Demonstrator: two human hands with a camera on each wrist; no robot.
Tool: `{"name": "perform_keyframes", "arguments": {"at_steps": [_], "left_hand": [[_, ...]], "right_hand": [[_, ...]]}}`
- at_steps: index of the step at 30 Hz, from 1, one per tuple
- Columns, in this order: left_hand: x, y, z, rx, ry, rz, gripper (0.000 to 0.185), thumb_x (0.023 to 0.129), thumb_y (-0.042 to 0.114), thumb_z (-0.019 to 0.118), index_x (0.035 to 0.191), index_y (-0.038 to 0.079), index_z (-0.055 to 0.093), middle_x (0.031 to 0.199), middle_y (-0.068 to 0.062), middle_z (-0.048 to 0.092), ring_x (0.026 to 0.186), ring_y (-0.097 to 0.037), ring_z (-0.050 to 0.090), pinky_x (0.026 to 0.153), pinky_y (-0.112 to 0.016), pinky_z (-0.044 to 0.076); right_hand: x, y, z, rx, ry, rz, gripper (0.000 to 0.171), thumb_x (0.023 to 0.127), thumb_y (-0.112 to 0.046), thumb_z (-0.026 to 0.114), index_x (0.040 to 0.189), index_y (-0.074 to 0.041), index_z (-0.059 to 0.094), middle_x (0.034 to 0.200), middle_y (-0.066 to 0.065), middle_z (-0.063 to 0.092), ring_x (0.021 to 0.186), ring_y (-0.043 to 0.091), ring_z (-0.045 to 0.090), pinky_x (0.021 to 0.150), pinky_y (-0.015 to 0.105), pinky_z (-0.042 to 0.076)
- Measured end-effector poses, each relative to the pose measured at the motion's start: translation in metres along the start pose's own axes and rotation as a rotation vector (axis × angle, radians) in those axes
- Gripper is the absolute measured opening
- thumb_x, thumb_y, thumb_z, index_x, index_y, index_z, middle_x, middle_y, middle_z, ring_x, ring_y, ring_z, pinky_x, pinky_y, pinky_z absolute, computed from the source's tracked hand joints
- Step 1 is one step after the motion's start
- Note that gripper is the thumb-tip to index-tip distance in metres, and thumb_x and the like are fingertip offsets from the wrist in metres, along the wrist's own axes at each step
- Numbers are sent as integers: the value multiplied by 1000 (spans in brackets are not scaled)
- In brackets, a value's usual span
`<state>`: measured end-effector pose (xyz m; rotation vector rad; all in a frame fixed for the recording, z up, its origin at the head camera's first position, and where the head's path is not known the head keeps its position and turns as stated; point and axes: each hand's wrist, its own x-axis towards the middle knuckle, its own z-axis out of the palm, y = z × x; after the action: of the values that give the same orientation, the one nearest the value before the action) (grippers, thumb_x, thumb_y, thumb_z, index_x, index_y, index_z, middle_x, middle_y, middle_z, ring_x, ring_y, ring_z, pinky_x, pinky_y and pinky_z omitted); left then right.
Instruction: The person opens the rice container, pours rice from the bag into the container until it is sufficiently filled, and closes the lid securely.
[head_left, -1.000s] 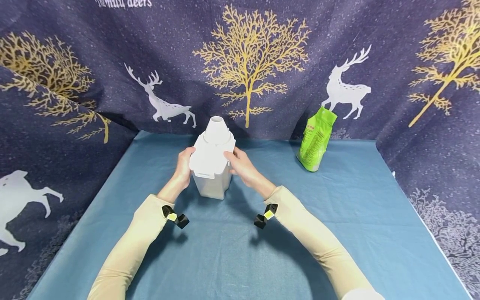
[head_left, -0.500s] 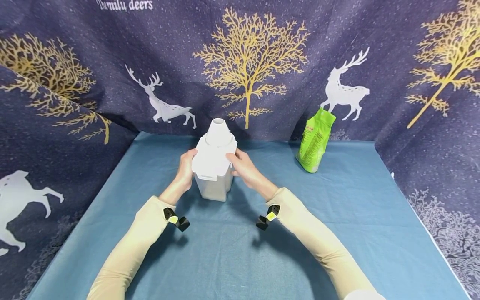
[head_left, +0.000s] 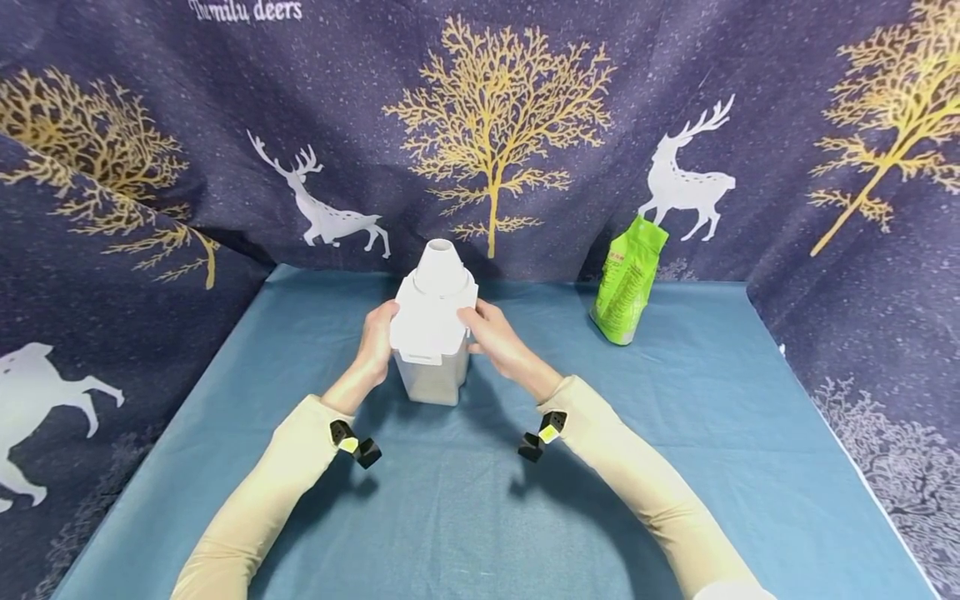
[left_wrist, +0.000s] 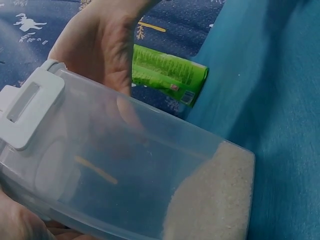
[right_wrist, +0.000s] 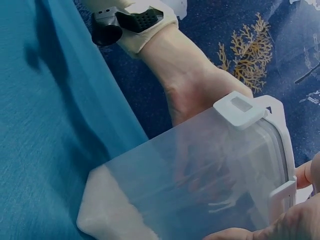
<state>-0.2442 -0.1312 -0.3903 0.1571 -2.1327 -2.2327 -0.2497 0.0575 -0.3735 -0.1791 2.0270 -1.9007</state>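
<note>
A translucent plastic storage container [head_left: 432, 382] with a white lid [head_left: 427, 325] and a cone-shaped white top [head_left: 440, 268] stands between my hands. My left hand [head_left: 374, 342] grips its left side, thumb at the lid's edge. On the opposite side, my right hand [head_left: 501, 343] holds it with the thumb over the lid and the fingers along the wall. Pale grains [left_wrist: 215, 195] lie slanted in one bottom corner, seen through the wall in the left wrist view. White latches [right_wrist: 240, 110] on the lid's sides are down in the right wrist view.
A green printed bag [head_left: 626, 283] stands at the back right of the blue cloth-covered table [head_left: 480, 517]. Behind rises a dark blue hanging cloth [head_left: 540, 242] patterned with deer and trees. Small black cameras [head_left: 551, 425] are strapped to both wrists.
Both hands have brought the container slightly to the right and a little nearer to me. The grip looks the same, and the green bag stays in place.
</note>
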Motion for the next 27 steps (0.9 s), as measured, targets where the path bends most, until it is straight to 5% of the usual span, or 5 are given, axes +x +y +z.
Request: {"name": "perform_keyframes", "arguments": {"at_steps": [8, 13, 27], "left_hand": [[-4, -1, 4, 55, 5, 0, 27, 95, 19, 35, 98, 2, 56, 70, 8, 50, 60, -4, 48, 54, -20, 41], [-7, -1, 8, 108, 5, 33, 37, 96, 19, 33, 112, -5, 57, 82, 3, 52, 71, -6, 49, 66, -20, 42], [-13, -2, 18, 134, -16, 13, 45, 97, 21, 31, 128, -4, 52, 122, -23, 52, 102, -23, 49, 91, -31, 39]], "right_hand": [[-3, 2, -4, -1, -6, -4, 54, 101, -24, 38, 150, -4, 28, 153, 16, 32, 143, 29, 30, 107, 59, 35], [-6, 2, -8, 2, -14, -23, 48, 101, -23, 38, 145, -4, 36, 148, 15, 38, 141, 28, 35, 107, 59, 37], [-14, 3, -16, -2, -24, -19, 48, 102, -24, 35, 146, -4, 33, 148, 15, 37, 139, 29, 36, 107, 58, 38]]}}
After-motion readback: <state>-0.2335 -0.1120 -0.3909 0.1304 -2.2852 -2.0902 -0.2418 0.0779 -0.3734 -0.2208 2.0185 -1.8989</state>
